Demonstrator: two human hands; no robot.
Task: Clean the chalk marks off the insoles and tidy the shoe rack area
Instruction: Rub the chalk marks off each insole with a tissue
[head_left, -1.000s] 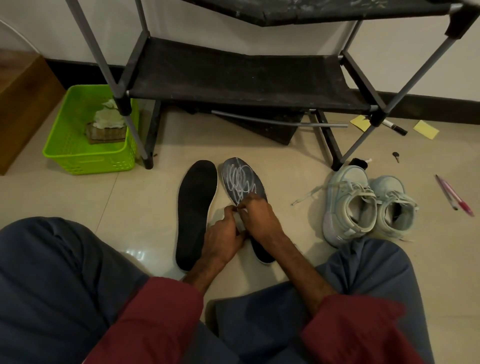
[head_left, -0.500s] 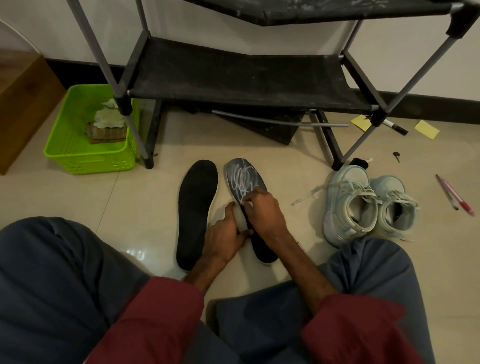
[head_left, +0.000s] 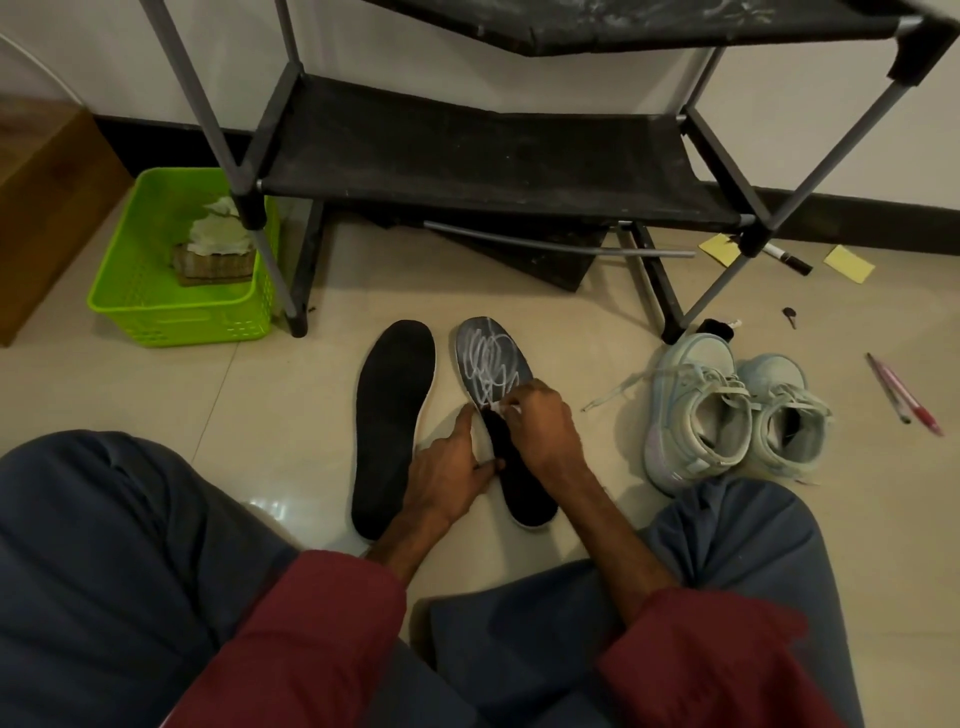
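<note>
Bottom of frame: knees in dark trousers, red sleeves, both forearms reaching forward to the tiled floor.

Centre: left hand (head_left: 447, 467) grips the inner edge of the chalk-marked insole (head_left: 493, 358) at mid-length, thumb on top, pinning it flat. Right hand (head_left: 543, 428) has its fingers curled, pinching a small white wad (head_left: 508, 410) against the insole where the scribble ends; too small to say whether it is tissue or cloth. Heel half looks black, toe half carries heavy white loops, so my guess is the wiping is about half done.

Just left of it, apart but close, lies a clean insole (head_left: 395, 415), all black.

Right of centre: pair of pale sneakers (head_left: 727, 410), laces loose on the floor. Two pink pens (head_left: 904, 400) at the far right.

Further up: green basket (head_left: 156, 332) at left, holding a tissue box (head_left: 213, 262). Black shoe rack (head_left: 467, 156) across the top, a loose grey pole (head_left: 556, 244) lying under it. Yellow sticky notes (head_left: 849, 263) and a marker (head_left: 787, 258) sit by the rack's right legs.

Risks, as judged:
- Tile looks glossy; if the left hand slackens, the insole may skate away under the rubbing.
- A dry wad may smear chalk into a grey film instead of lifting it.
- Dust could drift onto the clean insole alongside.

Writing: none legible. The chalk is scribble, not letters; no brand shows on the sneakers or insoles.
</note>
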